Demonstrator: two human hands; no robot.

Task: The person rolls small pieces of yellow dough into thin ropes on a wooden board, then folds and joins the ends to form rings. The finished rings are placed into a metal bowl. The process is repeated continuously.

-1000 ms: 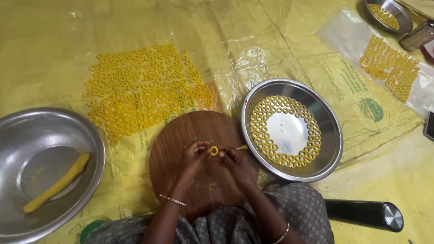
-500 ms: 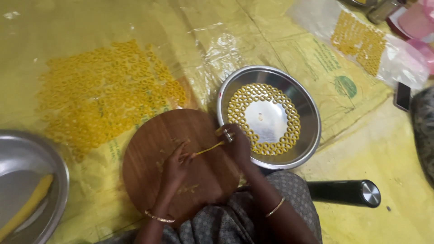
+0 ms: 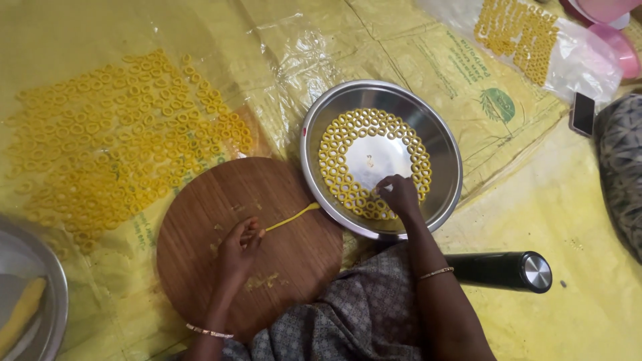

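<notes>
Dough strip (image 3: 292, 216) under left hand (image 3: 239, 249) (right hand (image 3: 398, 194) in steel plate (image 3: 447, 144)).

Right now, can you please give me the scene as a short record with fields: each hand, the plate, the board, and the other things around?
left hand: rests on the round wooden board, fingertips on a thin yellow dough strand
right hand: inside the steel plate, fingers at the dough rings
plate content: yellow rings laid in rows along the edge, middle bare
on sheet: many yellow rings spread out left of the plate
near right arm: black cylinder with metal end, lying down
far left: steel bowl with a yellow dough piece
</notes>
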